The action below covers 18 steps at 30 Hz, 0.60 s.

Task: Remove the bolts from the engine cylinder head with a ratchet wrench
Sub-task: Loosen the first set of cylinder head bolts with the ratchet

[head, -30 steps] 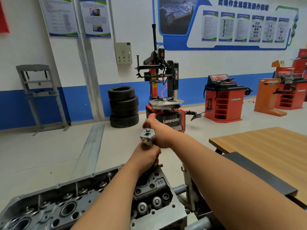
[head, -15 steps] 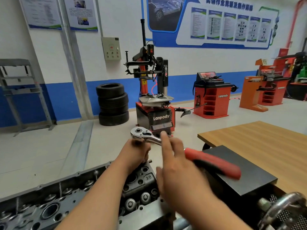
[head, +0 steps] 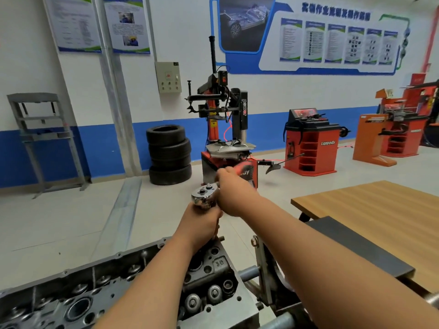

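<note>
While left hand [head: 202, 225] and right hand [head: 234, 193] both grip the ratchet wrench [head: 204, 197] — cylinder head [head: 221, 263] bolt seemingly not yet out.

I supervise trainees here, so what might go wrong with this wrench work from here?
The left hand grips the chrome ratchet wrench right under its head; a slip could drive knuckles into the grey metal cylinder head.
The right hand holds its red handle well above that casting, so side load might tip the tool off the hidden bolt.
</note>
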{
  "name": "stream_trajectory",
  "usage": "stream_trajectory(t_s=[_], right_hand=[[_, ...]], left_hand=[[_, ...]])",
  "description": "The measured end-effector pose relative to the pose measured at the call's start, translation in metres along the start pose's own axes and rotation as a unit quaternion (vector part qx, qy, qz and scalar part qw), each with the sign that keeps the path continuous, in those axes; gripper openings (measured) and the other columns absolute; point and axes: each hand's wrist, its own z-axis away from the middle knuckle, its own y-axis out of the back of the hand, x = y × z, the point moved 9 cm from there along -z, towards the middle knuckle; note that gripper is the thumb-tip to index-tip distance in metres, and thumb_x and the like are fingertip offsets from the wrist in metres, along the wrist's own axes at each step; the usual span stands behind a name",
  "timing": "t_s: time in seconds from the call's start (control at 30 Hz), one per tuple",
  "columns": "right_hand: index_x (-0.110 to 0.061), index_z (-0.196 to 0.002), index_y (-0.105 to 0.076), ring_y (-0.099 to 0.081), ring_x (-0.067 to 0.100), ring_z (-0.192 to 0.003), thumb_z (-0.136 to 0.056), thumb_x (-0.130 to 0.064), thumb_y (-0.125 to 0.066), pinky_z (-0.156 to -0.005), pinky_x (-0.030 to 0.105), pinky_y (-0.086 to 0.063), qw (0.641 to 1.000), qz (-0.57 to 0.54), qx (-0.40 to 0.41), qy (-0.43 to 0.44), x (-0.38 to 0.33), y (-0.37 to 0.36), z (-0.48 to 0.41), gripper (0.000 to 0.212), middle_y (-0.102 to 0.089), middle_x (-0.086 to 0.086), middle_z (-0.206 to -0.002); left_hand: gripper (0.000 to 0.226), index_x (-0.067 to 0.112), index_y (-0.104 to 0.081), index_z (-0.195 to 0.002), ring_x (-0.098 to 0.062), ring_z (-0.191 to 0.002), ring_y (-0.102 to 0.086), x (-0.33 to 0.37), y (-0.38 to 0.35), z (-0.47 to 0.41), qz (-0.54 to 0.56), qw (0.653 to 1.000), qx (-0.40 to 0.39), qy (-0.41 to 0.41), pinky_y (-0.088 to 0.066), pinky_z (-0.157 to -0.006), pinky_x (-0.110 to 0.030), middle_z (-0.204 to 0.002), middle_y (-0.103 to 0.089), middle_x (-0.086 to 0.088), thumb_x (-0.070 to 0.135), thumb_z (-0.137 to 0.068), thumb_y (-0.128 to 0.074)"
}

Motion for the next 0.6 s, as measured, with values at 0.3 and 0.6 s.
stream_trajectory(t_s=[0.3,0.6], right_hand=[[-0.002,-0.138,-0.029,-0.065,0.027,-0.078,-0.061,-0.032,-0.077,-0.043,0.019,-0.041,0.983,0.099,0.153,0.012,-0.028,0.019,0.171,0.096,-0.024,0.016,-0.126],[-0.021,-0.119,-0.035,-0.052,0.023,-0.075,-0.087,-0.022,-0.054,-0.056,0.034,-0.043,0.99,0.033,0.135,-0.039,0.033,0.027,0.08,0.038,-0.035,0.004,-0.122]], left_hand=[[0.029,0.017,-0.048,-0.063,-0.022,-0.067,-0.044,0.013,-0.001,0.002,-0.249,0.967,0.011,-0.062,-0.035,-0.061,-0.028,-0.067,-0.052,-0.003,0.005,-0.088,-0.048],[0.035,0.017,-0.05,-0.053,-0.019,-0.044,-0.035,0.004,-0.002,0.005,-0.063,0.998,0.008,-0.001,-0.032,-0.046,-0.029,-0.048,-0.042,-0.007,0.002,-0.085,-0.051]])
